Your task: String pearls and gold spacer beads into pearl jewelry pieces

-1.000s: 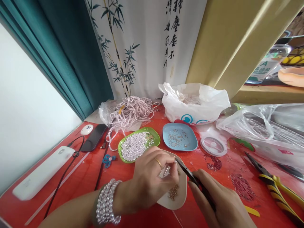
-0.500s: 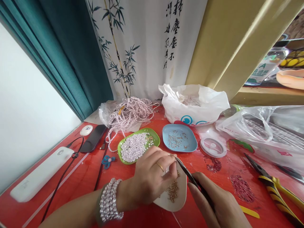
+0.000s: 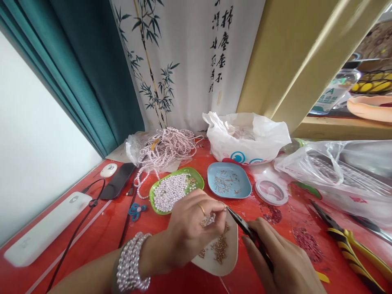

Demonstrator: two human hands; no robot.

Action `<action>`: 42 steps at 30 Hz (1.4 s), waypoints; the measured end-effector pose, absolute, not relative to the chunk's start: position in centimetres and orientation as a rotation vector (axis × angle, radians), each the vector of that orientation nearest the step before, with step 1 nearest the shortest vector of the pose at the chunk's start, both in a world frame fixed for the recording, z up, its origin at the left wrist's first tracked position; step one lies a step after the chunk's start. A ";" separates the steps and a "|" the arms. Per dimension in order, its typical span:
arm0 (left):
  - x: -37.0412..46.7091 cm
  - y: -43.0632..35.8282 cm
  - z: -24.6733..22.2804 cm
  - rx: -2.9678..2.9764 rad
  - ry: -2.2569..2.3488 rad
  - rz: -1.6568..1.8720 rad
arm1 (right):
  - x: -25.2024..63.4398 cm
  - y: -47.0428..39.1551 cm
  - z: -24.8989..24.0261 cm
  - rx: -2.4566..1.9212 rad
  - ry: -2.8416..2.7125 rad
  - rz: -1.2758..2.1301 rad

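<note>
Left hand point(image 3: 191, 228) pinching a small beaded piece point(image 3: 208, 221); right hand point(image 3: 278, 259) grasping needle-nose pliers point(image 3: 243, 224), tips right at that pinch, contact too small to tell. I'd brace wrists, squeeze lightly, work over the cream tray point(image 3: 230, 259) to catch drops.

The left side is bounded by a plain white wall point(image 3: 36, 122), met by a teal curtain point(image 3: 88, 69) hung in deep folds. The back is covered by a white cloth hanging point(image 3: 186, 61) printed with bamboo and black calligraphy, flanked by a light-streaked mustard-yellow upright point(image 3: 275, 53). Soft light is reflected by the glossy red tabletop point(image 3: 104, 237).
</note>
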State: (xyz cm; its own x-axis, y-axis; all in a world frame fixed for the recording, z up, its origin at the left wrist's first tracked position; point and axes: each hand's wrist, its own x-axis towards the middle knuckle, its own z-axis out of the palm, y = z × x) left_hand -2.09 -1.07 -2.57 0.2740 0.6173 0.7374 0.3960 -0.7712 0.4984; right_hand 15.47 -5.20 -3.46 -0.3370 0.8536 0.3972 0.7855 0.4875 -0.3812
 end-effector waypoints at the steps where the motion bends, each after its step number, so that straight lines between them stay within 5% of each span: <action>1: -2.1 -1.0 -2.5 2.300 0.945 1.477 | 15.6 -5.0 -3.3 -1.341 -2.195 0.178; 9: -2.4 0.1 -1.3 1.340 0.931 0.987 | 19.4 -1.7 -3.1 -1.613 -2.194 0.023; 20: -2.3 0.8 -2.1 0.726 0.751 0.915 | 21.0 -1.1 -6.5 -1.760 -2.516 -0.301; 30: -1.5 -0.3 -2.6 0.661 0.682 0.901 | 15.8 -2.8 -3.2 -1.336 -2.041 0.951; 42: -0.9 -0.8 -2.9 0.672 0.615 0.856 | 15.5 -2.9 -4.4 -1.372 -1.985 0.818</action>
